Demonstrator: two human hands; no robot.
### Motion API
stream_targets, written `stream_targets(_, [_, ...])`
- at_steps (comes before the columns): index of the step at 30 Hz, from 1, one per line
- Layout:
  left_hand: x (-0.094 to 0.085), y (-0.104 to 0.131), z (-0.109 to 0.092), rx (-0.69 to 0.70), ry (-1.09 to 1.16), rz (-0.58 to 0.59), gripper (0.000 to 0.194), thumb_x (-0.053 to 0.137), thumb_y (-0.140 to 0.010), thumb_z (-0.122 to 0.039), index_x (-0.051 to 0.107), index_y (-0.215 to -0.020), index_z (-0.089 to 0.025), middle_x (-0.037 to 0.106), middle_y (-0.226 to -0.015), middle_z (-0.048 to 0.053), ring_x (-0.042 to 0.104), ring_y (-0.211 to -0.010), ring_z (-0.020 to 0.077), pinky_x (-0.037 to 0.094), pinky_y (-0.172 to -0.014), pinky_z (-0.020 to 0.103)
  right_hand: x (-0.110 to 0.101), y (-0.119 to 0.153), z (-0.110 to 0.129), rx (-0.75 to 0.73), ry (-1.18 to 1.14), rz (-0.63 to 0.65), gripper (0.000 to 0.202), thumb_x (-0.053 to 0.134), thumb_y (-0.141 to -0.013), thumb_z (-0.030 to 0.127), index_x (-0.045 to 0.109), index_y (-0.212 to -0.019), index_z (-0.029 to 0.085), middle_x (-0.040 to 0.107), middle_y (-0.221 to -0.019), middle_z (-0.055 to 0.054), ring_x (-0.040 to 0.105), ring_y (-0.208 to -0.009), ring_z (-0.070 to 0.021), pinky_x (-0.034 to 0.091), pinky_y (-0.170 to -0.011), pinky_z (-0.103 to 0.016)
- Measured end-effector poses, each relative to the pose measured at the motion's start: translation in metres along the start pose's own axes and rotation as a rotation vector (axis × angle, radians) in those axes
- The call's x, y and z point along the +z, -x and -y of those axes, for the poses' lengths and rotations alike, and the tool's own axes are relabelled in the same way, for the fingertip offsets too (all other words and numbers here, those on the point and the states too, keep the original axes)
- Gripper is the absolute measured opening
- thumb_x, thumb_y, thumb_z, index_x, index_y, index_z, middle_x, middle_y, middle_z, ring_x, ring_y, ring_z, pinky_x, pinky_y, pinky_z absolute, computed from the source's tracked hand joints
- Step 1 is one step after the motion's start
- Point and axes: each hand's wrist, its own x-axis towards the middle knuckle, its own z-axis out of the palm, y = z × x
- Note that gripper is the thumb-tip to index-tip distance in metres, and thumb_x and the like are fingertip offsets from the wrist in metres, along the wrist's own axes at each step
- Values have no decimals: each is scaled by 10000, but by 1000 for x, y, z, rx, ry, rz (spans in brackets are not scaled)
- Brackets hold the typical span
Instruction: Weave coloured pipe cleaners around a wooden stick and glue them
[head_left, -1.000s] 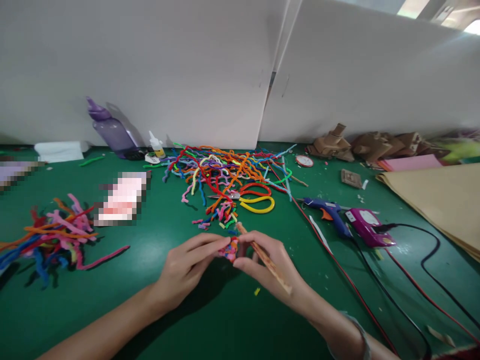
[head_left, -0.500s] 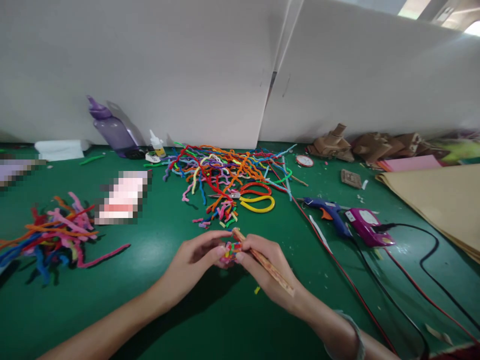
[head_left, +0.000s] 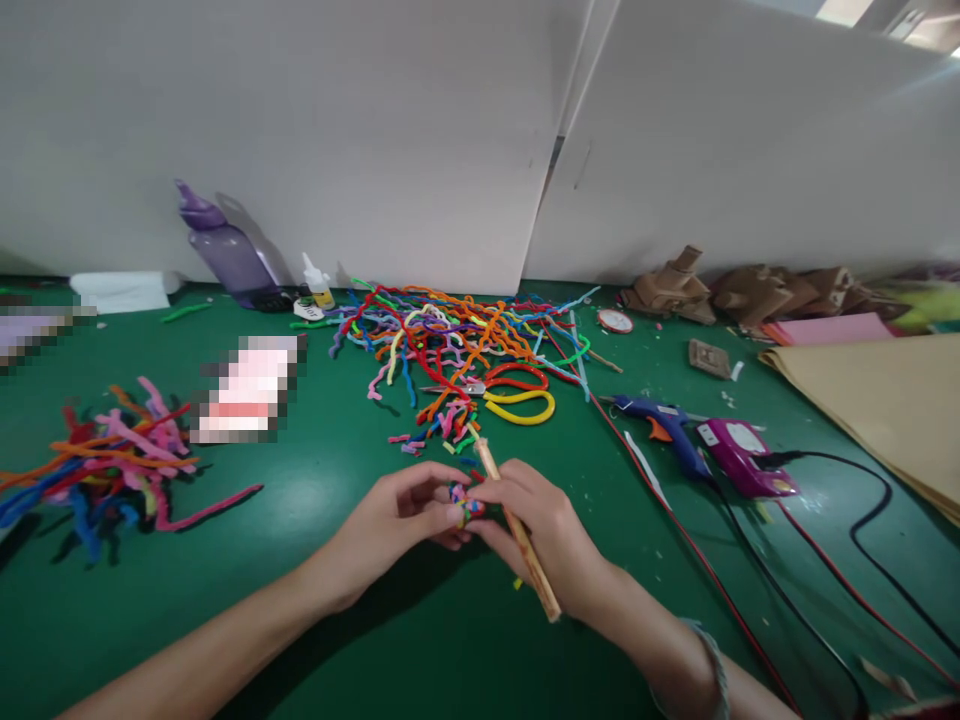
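In the head view, the left hand's (head_left: 409, 510) fingers pinch a small colourful piece (head_left: 469, 508) over the near middle of the green surface (head_left: 337, 425). The right hand's (head_left: 555, 525) fingers touch it too and hold a wooden stick (head_left: 519, 532). Scissors (head_left: 478, 389) lie farther off.

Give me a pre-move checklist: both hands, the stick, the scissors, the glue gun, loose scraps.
1. Left hand gripping the small multicoloured piece: ok, between thumb and fingers.
2. Right hand on the same piece: ok, fingertips at its right side.
3. Wooden stick kept in hand: ok, slanting through the right hand.
4. Scissors away from fingers: ok, lying on the table beyond both hands.
5. Blue glue gun cold: cannot tell; it lies to the right, apart from the hands, and heat doesn't show.
6. No scraps by the hands: not ok, a yellow scrap lies by the right hand.
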Motion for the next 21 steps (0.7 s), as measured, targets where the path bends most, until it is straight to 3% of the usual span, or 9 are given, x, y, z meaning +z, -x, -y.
stream_targets(11, [8, 2, 10, 122, -23, -103, 175, 706, -767, -248, 615, -901, -183, 659, -779, -16, 623, -701, 114, 503, -669, 213, 10, 5, 3, -148, 142, -189, 127, 551, -837, 95, 645, -862, 177, 570, -792, -71, 537, -781, -178, 453, -627, -274])
stream_targets(14, [7, 1, 9, 161, -65, -128, 177, 705, -762, -263, 616, -899, -194, 662, -797, -16, 629, -734, 126, 508, -681, 218, 8, 0, 0, -136, 57, -205, 144, 568, -819, 97, 648, -897, 187, 587, -830, -71, 555, -799, -177, 469, -649, -278])
stream_targets(17, [5, 1, 3, 207, -197, -206, 211, 717, -734, -269, 634, -917, -204, 677, -858, -3, 638, -803, 157, 513, -744, 255, 1, -9, -3, 23, -189, -154, 224, 577, -796, 120, 633, -991, 216, 606, -890, -48, 577, -766, -149, 482, -649, -257])
stream_targets(21, [1, 3, -3, 358, -516, -288, 158, 683, -768, -273, 678, -916, -218, 690, -937, 21, 626, -884, 191, 483, -829, 304, -5, -16, 0, 421, -554, -24, 143, 520, -875, 272, 591, -979, 206, 598, -772, 0, 500, -513, -72, 393, -436, -171])
